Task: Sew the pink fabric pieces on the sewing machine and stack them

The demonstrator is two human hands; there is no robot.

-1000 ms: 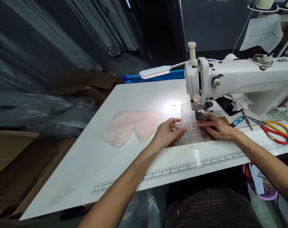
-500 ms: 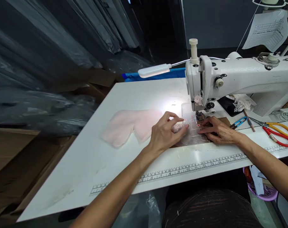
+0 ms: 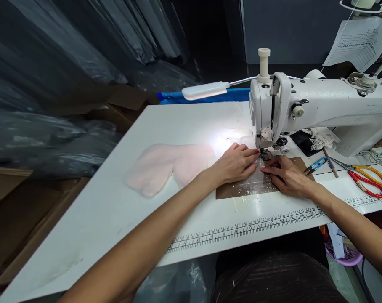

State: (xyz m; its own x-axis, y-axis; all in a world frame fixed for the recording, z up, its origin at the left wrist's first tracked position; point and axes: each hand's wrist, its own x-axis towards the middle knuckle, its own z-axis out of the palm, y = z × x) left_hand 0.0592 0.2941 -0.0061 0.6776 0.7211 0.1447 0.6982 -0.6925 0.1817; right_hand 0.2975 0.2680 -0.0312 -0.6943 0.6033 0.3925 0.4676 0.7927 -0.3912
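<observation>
A white sewing machine (image 3: 304, 101) stands at the right, its presser foot (image 3: 265, 155) down by a clear plastic sheet (image 3: 253, 183). The sheet lies over a brown board (image 3: 230, 192). My left hand (image 3: 240, 164) lies flat on the sheet, fingers stretched toward the foot. My right hand (image 3: 287, 174) is at the sheet's right side, thumb and forefinger closed on the plastic just in front of the foot. Part of the sheet is hidden under my left hand. A pale pink fabric piece (image 3: 165, 166) lies to the left of my left hand.
Blue thread snips (image 3: 317, 165), a brown pencil-like stick (image 3: 331, 163) and red-and-yellow scissors (image 3: 367, 179) lie right of my right hand. White lace (image 3: 323, 139) sits under the machine arm. A lamp (image 3: 205, 90) hangs above the table (image 3: 115, 219). A ruler strip (image 3: 241, 229) runs along the front.
My left hand has moved right and forward across the sheet to the presser foot, uncovering more brown board. My right hand stays at nearly the same place. The view has shifted slightly.
</observation>
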